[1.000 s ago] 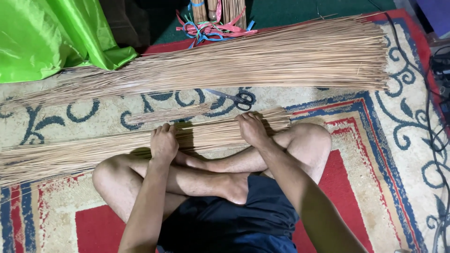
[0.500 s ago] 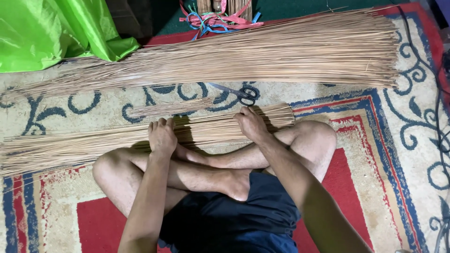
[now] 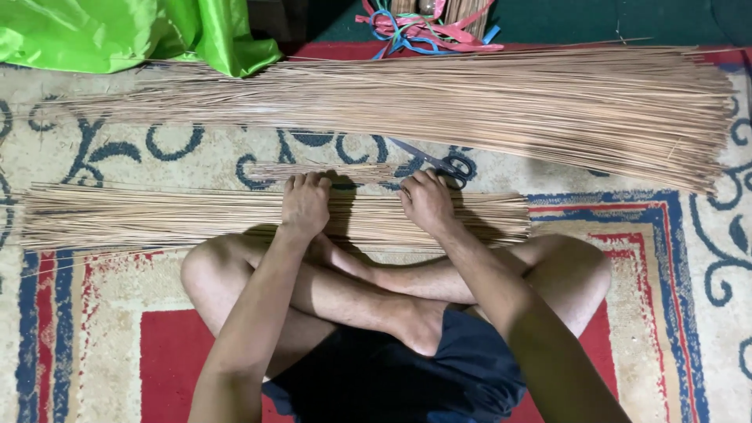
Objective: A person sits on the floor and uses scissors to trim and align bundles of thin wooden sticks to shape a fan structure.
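Note:
I sit cross-legged on a patterned carpet (image 3: 94, 313). A long bundle of thin tan sticks (image 3: 141, 215) lies across in front of my legs. My left hand (image 3: 305, 202) rests palm down on this bundle, fingers curled over its far edge. My right hand (image 3: 425, 200) presses on the same bundle a little to the right. A short, small bunch of sticks (image 3: 321, 170) lies just beyond my fingers. Scissors with dark handles (image 3: 439, 163) lie on the carpet beside my right hand.
A much larger pile of the same sticks (image 3: 486, 102) stretches across the carpet farther away. Bright green fabric (image 3: 117, 31) lies at the top left. Red and blue ribbons (image 3: 423, 27) are bunched at the top centre.
Both hands stay on the near bundle, shifted only slightly. The head camera has tilted a little, so the scene sits lower and the scissors now show.

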